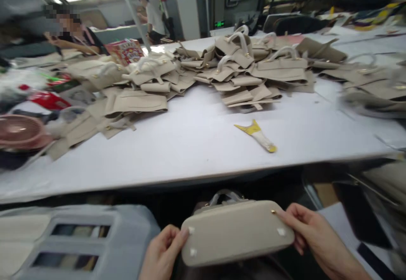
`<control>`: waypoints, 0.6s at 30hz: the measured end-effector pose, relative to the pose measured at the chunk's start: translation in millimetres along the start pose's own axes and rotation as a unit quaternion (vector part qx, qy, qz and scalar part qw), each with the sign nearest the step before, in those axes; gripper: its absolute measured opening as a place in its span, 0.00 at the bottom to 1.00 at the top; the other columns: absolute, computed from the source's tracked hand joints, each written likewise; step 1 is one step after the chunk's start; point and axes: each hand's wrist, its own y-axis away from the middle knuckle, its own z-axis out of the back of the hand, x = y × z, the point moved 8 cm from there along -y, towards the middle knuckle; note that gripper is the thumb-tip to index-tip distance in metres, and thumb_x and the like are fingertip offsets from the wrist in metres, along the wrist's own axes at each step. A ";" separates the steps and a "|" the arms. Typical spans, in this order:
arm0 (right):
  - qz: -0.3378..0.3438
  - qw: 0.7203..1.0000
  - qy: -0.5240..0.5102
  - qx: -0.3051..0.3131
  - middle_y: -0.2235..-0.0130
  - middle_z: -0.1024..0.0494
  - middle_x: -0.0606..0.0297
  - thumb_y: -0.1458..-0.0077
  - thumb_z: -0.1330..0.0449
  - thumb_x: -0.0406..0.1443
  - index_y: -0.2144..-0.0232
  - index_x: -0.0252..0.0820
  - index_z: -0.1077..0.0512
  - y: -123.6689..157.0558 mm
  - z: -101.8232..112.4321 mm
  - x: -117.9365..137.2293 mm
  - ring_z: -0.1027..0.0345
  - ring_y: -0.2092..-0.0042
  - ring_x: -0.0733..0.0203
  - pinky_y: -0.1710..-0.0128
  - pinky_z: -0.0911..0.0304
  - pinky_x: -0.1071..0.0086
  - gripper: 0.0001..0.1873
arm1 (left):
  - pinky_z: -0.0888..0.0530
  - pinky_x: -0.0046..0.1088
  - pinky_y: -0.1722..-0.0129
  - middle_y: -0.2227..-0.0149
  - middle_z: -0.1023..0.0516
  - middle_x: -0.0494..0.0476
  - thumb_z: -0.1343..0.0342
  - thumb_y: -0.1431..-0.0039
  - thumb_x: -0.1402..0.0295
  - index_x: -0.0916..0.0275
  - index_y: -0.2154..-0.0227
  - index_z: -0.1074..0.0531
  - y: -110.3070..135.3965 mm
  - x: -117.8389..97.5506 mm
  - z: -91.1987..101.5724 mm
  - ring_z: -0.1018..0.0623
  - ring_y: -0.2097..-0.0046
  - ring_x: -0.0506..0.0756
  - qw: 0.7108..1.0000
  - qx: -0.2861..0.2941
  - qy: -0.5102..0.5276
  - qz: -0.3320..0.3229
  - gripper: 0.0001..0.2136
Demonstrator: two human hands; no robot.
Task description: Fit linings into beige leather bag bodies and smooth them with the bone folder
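A beige handbag (236,233) is held low in front of me, its flat base turned up toward the camera. White patches mark several corners of that base, and a small gold-coloured stud shows at the far right corner. My left hand (165,248) grips the bag's left end, thumb on the base edge. At the right end my right hand (309,227) pinches the bag, its thumb beside the stud. The handle, in a clear wrap, sticks out behind the base. Most of the bag's body is hidden beneath.
A long white table (177,144) spans ahead, with beige bag pieces (279,68) heaped across it. A yellow-and-white tool-shaped piece (258,136) lies near its front edge. At left are a pink fan (22,130) and grey plastic crate (127,237). Two people are beyond the table.
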 end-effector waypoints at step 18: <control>-0.014 0.999 0.037 -0.003 0.81 0.38 0.73 0.55 0.35 0.59 0.79 0.40 0.34 -5.5 5.8 -13.0 0.47 0.81 0.71 0.83 0.47 0.75 0.29 | 0.40 0.26 0.71 0.75 0.35 0.49 0.50 0.41 0.43 0.63 0.75 0.35 3.2 0.2 6.3 0.36 0.70 0.51 0.992 0.001 -0.123 -0.037 0.24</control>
